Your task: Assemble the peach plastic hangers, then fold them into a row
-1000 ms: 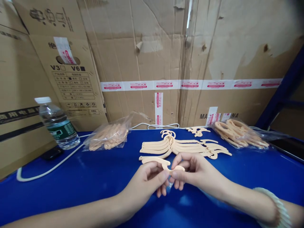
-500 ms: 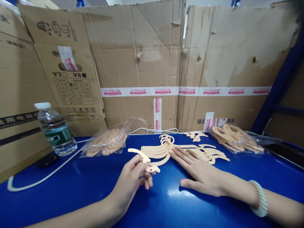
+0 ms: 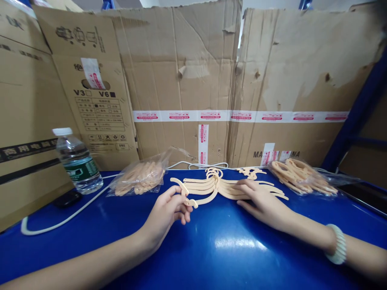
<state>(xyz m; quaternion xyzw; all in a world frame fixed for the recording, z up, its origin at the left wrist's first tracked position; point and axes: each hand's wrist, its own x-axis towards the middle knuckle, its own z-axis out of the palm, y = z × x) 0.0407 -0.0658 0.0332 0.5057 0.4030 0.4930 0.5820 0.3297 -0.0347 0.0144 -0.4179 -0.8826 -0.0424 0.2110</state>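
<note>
In the middle of the blue table lies a row of cream plastic hangers, their round hooks overlapping at the back. My left hand, in front of their left arms, pinches a curved cream plastic hanger piece between thumb and fingers; one end sticks up to the left, the other points right. Over the hangers' right arms is my right hand, its fingers stretched out and the thumb apart, touching or just above them. The fingertips partly hide loose curved pieces on that side.
A bag of cream pieces lies at left, another bag at right. More small pieces lie behind. A water bottle, a black object and a white cable are at left. Cardboard walls the back.
My right hand has moved right, off the hooks and onto the right arms of the hangers. The left hand still holds its piece, now turned slightly. The view has shifted a little.
</note>
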